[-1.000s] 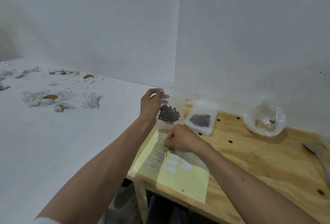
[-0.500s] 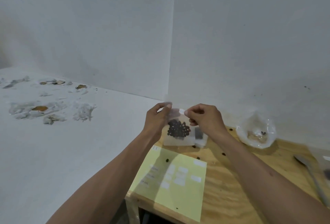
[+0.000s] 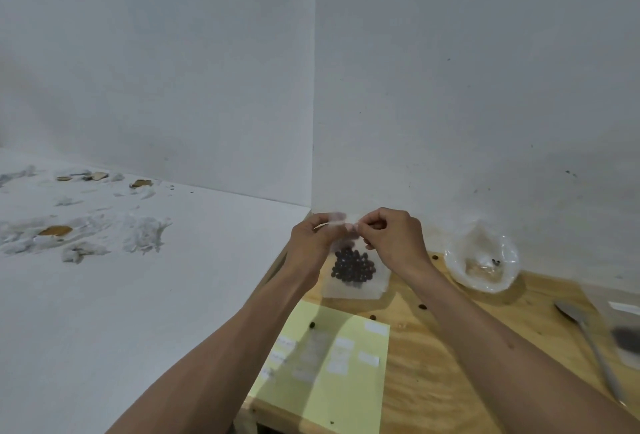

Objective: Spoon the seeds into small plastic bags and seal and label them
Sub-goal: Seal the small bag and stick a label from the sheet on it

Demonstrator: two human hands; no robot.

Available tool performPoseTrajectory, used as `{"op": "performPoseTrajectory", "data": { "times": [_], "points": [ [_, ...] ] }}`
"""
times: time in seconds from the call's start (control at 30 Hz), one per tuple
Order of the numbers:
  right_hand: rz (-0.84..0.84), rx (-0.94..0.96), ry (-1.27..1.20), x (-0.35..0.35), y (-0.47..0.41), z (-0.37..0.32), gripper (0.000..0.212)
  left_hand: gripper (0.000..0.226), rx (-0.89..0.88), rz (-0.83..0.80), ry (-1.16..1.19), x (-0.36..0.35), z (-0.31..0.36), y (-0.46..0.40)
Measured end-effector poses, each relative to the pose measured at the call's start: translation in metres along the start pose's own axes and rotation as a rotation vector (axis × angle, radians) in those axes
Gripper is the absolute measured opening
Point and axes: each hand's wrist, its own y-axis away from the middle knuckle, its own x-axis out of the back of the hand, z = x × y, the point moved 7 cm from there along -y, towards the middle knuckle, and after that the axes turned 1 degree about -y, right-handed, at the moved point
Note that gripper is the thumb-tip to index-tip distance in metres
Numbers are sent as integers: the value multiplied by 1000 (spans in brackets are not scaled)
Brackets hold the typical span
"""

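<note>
On the far left, scraps of white paper [image 3: 145, 236] and brown bits are scattered over a white top, well apart from the work. A small plastic bag [image 3: 353, 278] with dark seeds [image 3: 353, 266] gathered low in it is held up above the back corner of the wooden surface [image 3: 450, 364]. Its top edge is pinched by the left hand [image 3: 310, 243] and, just beside it, by the right hand [image 3: 394, 243], whose fingers are curled round a small white label [image 3: 349, 224]. This bag is judged filled, with labelling under way; whether it is sealed cannot be told. Below, a yellow label sheet [image 3: 329, 371] lies at the near edge, white labels left on it, loose seeds nearby. Further right a crumpled bag [image 3: 483, 260] holds a few seeds, so more spooning seems left. A spoon [image 3: 588, 340] and another bag [image 3: 627, 336] crowd the right edge; open room lies in the middle.
</note>
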Motion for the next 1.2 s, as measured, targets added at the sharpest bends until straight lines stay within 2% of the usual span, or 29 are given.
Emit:
{"op": "performPoseTrajectory", "data": {
  "times": [0.23, 0.33, 0.4, 0.43, 0.53, 0.63, 0.77, 0.9, 1.03, 1.2],
  "points": [
    [32, 13, 19, 3, 3, 7, 12, 27, 17, 30, -25, -3, -8, -5],
    [175, -11, 60, 15, 8, 14, 52, 23, 19, 21, 26, -7, -9, -5],
    [169, -131, -68, 19, 8, 27, 78, 23, 13, 7, 49, -10, -5, -3],
    [121, -197, -167, 18, 6, 34, 79, 22, 13, -1, 55, -12, -3, -2],
    [-44, -254, -375, 13, 2, 42, 51, 21, 16, -25, 45, -18, -1, -2],
    [-54, -211, -405, 17, 3, 42, 43, 16, 23, -3, -38, -22, -1, -3],
    [-48, -241, -404, 22, 8, 41, 18, 9, 28, 41, -89, -25, -5, -4],
    [33, -305, -354, 32, 12, 50, 27, 5, 31, 76, -134, -34, -8, -6],
    [117, -292, -320, 41, 15, 54, 34, 5, 49, 70, -156, -46, -11, -5],
    [189, -241, -290, 64, 22, 60, 35, 8, 165, 41, -99, -77, -20, -4]
  ]
}}
